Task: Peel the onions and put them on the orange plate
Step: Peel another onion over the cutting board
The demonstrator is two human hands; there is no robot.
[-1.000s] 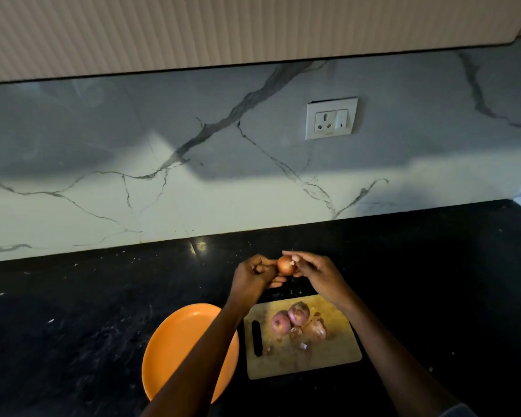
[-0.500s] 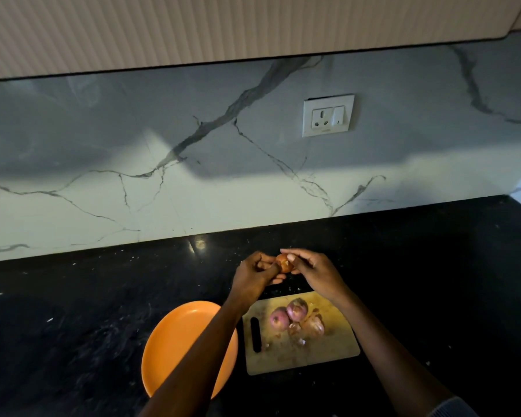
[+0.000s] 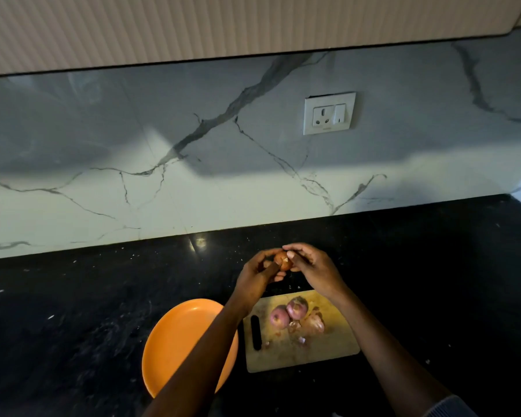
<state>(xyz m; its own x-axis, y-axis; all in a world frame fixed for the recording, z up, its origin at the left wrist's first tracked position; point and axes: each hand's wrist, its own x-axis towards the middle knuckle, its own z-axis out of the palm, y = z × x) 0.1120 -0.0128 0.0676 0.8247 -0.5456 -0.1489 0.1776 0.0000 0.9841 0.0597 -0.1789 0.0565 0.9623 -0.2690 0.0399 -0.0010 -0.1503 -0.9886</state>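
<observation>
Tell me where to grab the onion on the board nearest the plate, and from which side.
Take the leftmost onion around its round middle, coming from above. It sits low on the cutting board, touching a second onion on its right, so side access looks tight.

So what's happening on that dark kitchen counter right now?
A person is peeling an onion by hand, holding it above the black counter. The left hand grips it while the right hand pinches at its skin. Two more onions sit on the wooden cutting board beside some loose peel. The orange plate to the left of the board shows no onions on the part in view.
</observation>
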